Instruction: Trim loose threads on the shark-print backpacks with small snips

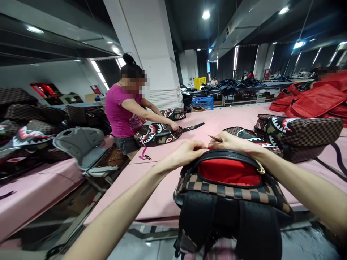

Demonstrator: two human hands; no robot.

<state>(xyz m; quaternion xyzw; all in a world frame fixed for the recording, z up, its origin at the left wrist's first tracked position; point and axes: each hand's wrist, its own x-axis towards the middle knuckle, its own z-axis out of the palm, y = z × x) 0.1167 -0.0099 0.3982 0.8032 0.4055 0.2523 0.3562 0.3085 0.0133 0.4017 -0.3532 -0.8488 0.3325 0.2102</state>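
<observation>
A checkered brown-and-black backpack (233, 193) stands in front of me at the table edge, its black shoulder straps toward me. Its top opening is unzipped and shows a red lining (230, 172). My left hand (192, 151) is closed at the far top edge of the backpack, its fingertips partly hidden. Beside it, my right hand (230, 141) grips a thin dark pointed tool (215, 138), possibly thread snips, which sticks out to the left. Both hands nearly meet behind the opening. A gold zipper pull (260, 167) hangs at the opening's right end.
On the pink table (151, 177), more shark-mouth backpacks (298, 133) lie to the right, with red bags (317, 97) behind. A co-worker (127, 104) across the table handles another backpack (159, 134). A grey chair (81, 146) and piled backpacks (29, 137) are at left.
</observation>
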